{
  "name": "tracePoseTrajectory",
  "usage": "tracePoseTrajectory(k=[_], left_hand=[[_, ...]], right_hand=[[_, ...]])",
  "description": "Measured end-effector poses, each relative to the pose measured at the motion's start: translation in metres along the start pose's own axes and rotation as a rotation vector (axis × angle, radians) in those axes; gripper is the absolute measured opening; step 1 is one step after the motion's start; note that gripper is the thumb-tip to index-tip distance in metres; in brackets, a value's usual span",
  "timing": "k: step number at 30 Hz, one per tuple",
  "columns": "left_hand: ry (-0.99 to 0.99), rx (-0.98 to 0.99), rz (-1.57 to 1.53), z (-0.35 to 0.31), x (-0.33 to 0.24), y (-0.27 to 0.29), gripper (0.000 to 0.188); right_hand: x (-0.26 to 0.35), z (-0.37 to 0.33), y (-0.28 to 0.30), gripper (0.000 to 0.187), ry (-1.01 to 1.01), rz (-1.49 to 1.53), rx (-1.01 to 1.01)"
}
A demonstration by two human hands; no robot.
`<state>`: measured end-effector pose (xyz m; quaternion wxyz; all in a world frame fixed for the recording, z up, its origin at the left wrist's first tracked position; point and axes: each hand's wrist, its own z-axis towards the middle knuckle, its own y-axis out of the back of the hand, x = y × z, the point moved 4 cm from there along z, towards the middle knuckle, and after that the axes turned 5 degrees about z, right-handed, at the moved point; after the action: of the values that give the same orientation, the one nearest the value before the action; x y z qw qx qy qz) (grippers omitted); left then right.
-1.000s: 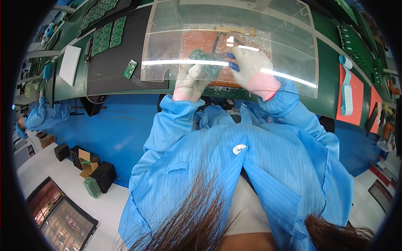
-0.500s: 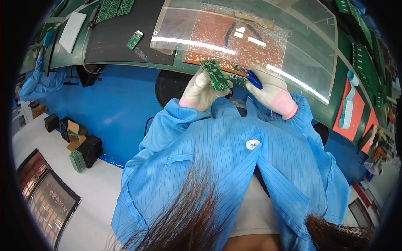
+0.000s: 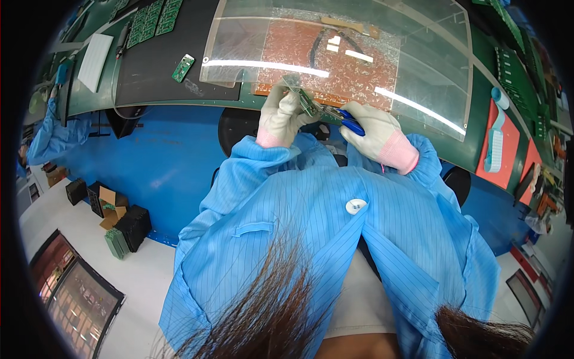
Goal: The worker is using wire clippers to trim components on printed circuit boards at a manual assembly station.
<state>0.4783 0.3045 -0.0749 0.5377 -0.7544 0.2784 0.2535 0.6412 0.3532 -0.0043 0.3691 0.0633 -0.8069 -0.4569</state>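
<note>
My left hand (image 3: 280,117), in a white glove with a pink cuff, is closed around a green circuit board (image 3: 306,102), which it holds tilted nearly edge-on. My right hand (image 3: 375,133), gloved the same way, grips blue-handled cutting pliers (image 3: 351,122). The pliers' metal jaws reach the board's right edge; whether they touch a lead there is too small to tell. Both hands are at the table's near edge, just in front of a clear plastic cover (image 3: 239,51). Beneath that cover a reddish-brown board (image 3: 293,39) is littered with small clipped bits.
A single small circuit board (image 3: 183,68) lies on the black mat (image 3: 143,84), with several green boards (image 3: 155,23) behind it. Left of the mat is a white tray (image 3: 95,61). At right, a light-blue strap (image 3: 495,143) rests on a red sheet (image 3: 505,163). Green boards stand along the far right.
My left hand has turned the board from face-up to almost edge-on. My right hand has brought the pliers leftward to the board. The whole view has shifted slightly.
</note>
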Motion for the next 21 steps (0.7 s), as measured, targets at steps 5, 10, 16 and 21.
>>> tracePoseTrajectory(k=[5,10,16,21], left_hand=[[-0.084,-0.072,0.056,0.015,-0.002,-0.002,0.047],[-0.043,-0.157,0.115,0.025,-0.001,0.001,0.045],[-0.082,-0.150,0.165,0.029,-0.004,0.000,0.044],[-0.100,-0.140,0.199,0.030,-0.005,-0.004,0.044]], right_hand=[[-0.007,0.007,-0.003,0.032,0.000,0.023,-0.079],[-0.017,0.014,-0.010,0.033,0.028,-0.001,-0.095],[-0.019,0.024,-0.007,0.034,-0.025,0.207,0.107],[-0.020,0.029,-0.006,0.035,-0.035,0.359,0.230]])
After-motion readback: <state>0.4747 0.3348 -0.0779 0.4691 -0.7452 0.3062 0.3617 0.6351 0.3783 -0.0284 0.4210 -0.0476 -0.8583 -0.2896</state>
